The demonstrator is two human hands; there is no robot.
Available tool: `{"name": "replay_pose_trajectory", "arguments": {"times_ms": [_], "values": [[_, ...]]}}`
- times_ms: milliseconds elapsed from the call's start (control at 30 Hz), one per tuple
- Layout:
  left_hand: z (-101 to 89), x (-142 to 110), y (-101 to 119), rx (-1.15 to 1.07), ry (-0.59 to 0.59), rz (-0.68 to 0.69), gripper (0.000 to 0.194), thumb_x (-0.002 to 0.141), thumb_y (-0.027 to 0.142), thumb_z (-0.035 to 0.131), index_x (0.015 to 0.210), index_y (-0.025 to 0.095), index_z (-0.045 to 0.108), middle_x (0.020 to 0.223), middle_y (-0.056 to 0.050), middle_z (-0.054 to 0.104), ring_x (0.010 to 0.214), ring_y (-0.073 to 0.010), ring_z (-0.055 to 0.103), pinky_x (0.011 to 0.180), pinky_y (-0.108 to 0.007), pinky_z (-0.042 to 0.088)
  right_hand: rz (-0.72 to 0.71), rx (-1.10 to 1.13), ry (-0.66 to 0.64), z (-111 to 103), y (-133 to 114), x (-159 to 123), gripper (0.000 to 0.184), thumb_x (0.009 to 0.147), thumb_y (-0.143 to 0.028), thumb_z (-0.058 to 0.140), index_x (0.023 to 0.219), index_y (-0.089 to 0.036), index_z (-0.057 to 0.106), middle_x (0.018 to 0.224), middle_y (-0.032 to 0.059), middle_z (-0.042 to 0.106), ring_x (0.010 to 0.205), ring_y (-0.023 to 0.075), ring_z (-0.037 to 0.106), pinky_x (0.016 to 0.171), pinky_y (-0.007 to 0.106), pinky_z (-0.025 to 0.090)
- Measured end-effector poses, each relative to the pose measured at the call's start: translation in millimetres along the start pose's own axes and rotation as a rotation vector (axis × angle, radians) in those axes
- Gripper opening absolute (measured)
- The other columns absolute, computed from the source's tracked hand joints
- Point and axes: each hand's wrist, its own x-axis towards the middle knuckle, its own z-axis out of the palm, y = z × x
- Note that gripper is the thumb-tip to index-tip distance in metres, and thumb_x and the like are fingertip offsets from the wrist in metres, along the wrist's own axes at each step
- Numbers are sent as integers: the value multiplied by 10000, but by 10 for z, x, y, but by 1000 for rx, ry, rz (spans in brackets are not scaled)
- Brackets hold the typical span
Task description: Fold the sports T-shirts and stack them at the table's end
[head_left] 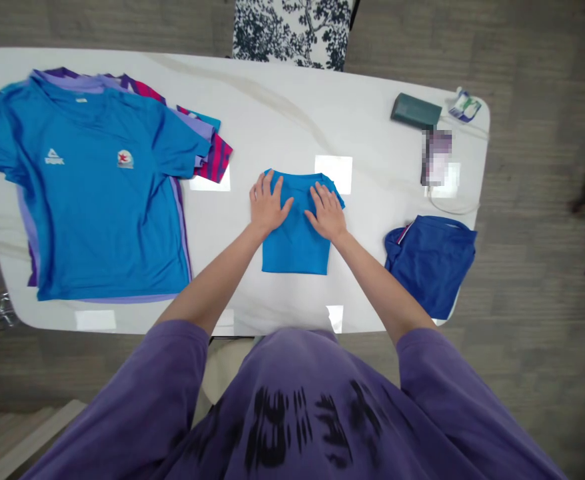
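Note:
A folded light-blue shirt (296, 247) lies as a small rectangle at the middle of the white table (282, 113). My left hand (267, 202) rests flat on its upper left part, fingers spread. My right hand (327, 212) presses flat on its upper right part, fingers stretched out. Neither hand holds anything.
A pile of unfolded shirts lies at the left, a blue jersey (92, 193) on top and purple ones beneath. A folded dark-blue garment (435, 263) sits near the right edge. At the far right lie a dark green case (415, 111), a small packet (465, 105) and a cable. A patterned chair (292, 30) stands behind the table.

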Motion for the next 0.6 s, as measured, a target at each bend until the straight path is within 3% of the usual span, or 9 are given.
{"name": "replay_pose_trajectory", "arguments": {"times_ms": [133,233,333,467,600], "values": [[-278,223,-161,14,-16,61,850,1093,608,507,1797,166,326,1859,-206,274,1742,-433,139,1386,-639,103,55,-21,63,-313,166,109,803,1142,-562,420,1807,-135,275,1857,188,311,1711,410,254,1403,648,188],[-347,374,-321,22,-19,-88,892,1075,587,572,1772,94,315,1770,-280,376,1666,-474,254,1350,-673,141,250,-43,89,-433,309,230,761,1097,-520,537,1705,-77,420,1689,280,506,1522,469,474,1285,670,341],[-361,547,-462,41,-54,-208,881,1007,593,717,1669,78,447,1659,-295,487,1577,-505,349,1303,-703,191,395,-81,50,-487,419,379,598,1027,-466,665,1495,-98,615,1453,256,675,1326,451,594,1176,628,422],[-411,709,-505,58,-159,-256,517,966,512,809,1311,140,709,1411,-226,681,1424,-457,539,1264,-666,265,382,-104,-51,-563,432,503,250,994,-314,661,1196,-196,751,1222,167,774,1225,404,632,1115,569,430],[-539,577,-376,-5,-110,-248,265,962,398,795,1135,215,715,1169,-134,778,1197,-379,682,1146,-579,420,360,-80,-26,-698,275,383,239,1015,-292,634,1224,-233,733,1118,130,808,1189,387,652,1087,524,410]]}}
